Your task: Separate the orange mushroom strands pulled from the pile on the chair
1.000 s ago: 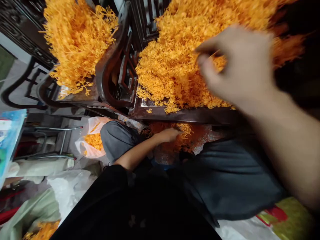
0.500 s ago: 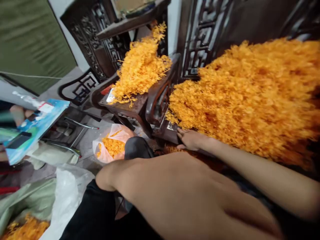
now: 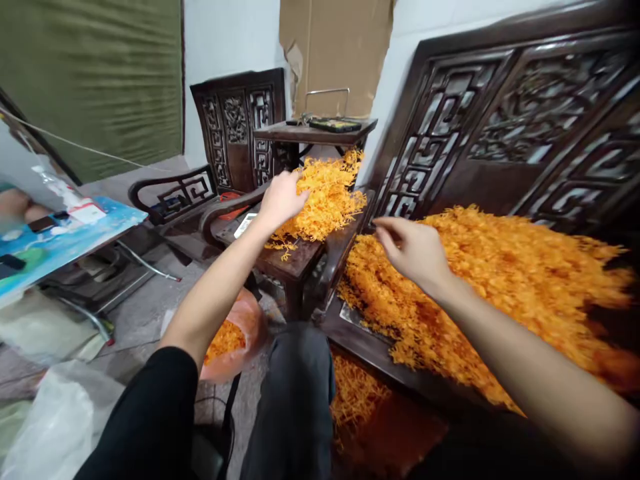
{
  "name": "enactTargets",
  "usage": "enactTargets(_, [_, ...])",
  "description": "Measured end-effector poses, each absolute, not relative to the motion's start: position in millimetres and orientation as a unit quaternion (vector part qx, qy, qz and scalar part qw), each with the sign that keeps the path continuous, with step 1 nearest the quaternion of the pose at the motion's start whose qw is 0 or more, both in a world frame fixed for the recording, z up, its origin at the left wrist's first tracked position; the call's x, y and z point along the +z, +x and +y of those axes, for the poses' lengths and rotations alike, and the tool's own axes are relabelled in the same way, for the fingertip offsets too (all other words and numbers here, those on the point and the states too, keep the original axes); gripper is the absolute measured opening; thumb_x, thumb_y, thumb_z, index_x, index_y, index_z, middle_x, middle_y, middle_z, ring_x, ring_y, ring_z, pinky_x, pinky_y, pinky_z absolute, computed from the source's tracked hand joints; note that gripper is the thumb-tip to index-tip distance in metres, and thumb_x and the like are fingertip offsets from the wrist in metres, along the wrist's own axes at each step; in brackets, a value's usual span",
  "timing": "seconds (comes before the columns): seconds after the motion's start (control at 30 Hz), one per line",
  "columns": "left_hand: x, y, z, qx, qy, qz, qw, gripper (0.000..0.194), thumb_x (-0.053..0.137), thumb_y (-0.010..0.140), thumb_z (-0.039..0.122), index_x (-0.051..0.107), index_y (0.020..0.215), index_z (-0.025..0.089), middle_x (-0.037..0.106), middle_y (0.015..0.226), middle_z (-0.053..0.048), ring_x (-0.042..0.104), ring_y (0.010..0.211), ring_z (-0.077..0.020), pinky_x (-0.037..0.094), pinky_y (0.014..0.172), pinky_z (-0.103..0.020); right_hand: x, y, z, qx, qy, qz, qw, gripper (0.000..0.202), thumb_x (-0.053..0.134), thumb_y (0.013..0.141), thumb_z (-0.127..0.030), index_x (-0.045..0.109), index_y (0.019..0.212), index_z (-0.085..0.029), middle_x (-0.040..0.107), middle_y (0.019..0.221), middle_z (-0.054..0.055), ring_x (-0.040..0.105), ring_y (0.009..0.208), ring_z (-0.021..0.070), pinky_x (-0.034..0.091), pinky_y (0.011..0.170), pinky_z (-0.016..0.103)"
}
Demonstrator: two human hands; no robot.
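My left hand (image 3: pixel 285 199) reaches to the edge of a smaller heap of orange, branching frilly sprigs (image 3: pixel 327 200) on a dark wooden side table (image 3: pixel 295 260). Its thumb is spread away from the fingers, and nothing shows in its grasp. Above the near end of a larger heap of the same orange sprigs (image 3: pixel 520 280), my right hand (image 3: pixel 415 250) hangs with curved fingers and a gap between thumb and forefinger. I see nothing held there. The larger heap covers the seat of a carved wooden bench (image 3: pixel 350 330).
A pink plastic bag (image 3: pixel 250 320) with orange pieces stands on the floor. More orange sprigs (image 3: pixel 353 393) lie below the bench seat. At left are a blue folding table (image 3: pixel 120 217), a person's hand (image 3: pixel 15 203) and a white sack (image 3: pixel 60 413). A dark shelf (image 3: pixel 315 133) stands behind.
The view has swung up and levelled. My left arm, which crossed close before the camera, now stretches to the smaller heap. My right hand has risen from the bench edge to above the larger heap.
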State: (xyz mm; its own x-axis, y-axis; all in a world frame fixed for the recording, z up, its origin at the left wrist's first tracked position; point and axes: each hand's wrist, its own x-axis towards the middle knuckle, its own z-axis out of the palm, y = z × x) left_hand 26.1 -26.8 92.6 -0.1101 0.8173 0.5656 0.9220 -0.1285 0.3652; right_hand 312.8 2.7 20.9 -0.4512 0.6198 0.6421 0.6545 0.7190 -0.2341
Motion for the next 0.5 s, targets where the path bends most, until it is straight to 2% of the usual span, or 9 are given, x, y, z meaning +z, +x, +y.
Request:
enactTargets(0.1, [70,10,18,-0.249,-0.652,-0.714,0.053,0.034,0.072,0.085,0.034,0.074,0.111,0.013,0.072,0.12,-0.017,0.067,0.118,-0.0338,0.052,0.109,-0.047,69,257,31,-0.081,-0.33,-0.868,0.363,0.041,0.041,0.103,-0.023,0.07,0.131,-0.013,0.073,0.125,0.015,0.069,0.116,0.0289,0.054,0.098,0.041])
enactTargets(0.2, [46,11,28,-0.265,-0.651,-0.709,0.066,0.027,0.07,0.088,0.034,0.073,0.107,0.016,0.07,0.119,-0.017,0.066,0.117,-0.0331,0.052,0.106,-0.044,87,210,63,-0.137,-0.262,-0.92,0.256,0.046,0.045,0.098,-0.015,0.064,0.139,-0.011,0.069,0.13,0.018,0.063,0.122,0.0319,0.049,0.103,0.046])
enactTargets(0.27, [39,13,25,-0.301,-0.649,-0.695,0.071,0.021,0.066,0.09,0.029,0.07,0.106,0.017,0.071,0.114,-0.015,0.068,0.113,-0.0319,0.052,0.103,-0.043,87,192,81,-0.148,-0.247,-0.94,0.182,0.041,0.053,0.096,-0.018,0.067,0.134,-0.01,0.07,0.125,0.019,0.063,0.118,0.0333,0.048,0.101,0.046])
enactTargets(0.33, [40,12,20,-0.338,-0.644,-0.684,0.058,0.021,0.061,0.093,0.027,0.067,0.111,0.018,0.072,0.11,-0.014,0.069,0.11,-0.0311,0.051,0.102,-0.043,85,185,94,-0.128,-0.267,-0.94,0.17,0.032,0.056,0.097,-0.023,0.073,0.12,-0.01,0.072,0.117,0.019,0.066,0.11,0.0315,0.048,0.096,0.042])
enactTargets(0.4, [43,8,17,-0.379,-0.635,-0.672,0.029,0.03,0.06,0.096,0.033,0.06,0.123,0.019,0.074,0.114,-0.014,0.07,0.112,-0.0312,0.051,0.103,-0.044,86,185,102,-0.084,-0.292,-0.927,0.219,0.027,0.056,0.098,-0.025,0.076,0.108,-0.01,0.074,0.11,0.017,0.067,0.103,0.0279,0.049,0.091,0.038])
enactTargets(0.5, [47,1,20,-0.409,-0.644,-0.646,-0.02,0.075,0.072,0.089,0.05,0.04,0.15,0.019,0.068,0.138,-0.018,0.066,0.128,-0.0345,0.048,0.111,-0.048,95,190,106,-0.006,-0.314,-0.896,0.312,0.026,0.058,0.098,-0.028,0.079,0.1,-0.012,0.077,0.098,0.012,0.069,0.09,0.024,0.049,0.084,0.035])
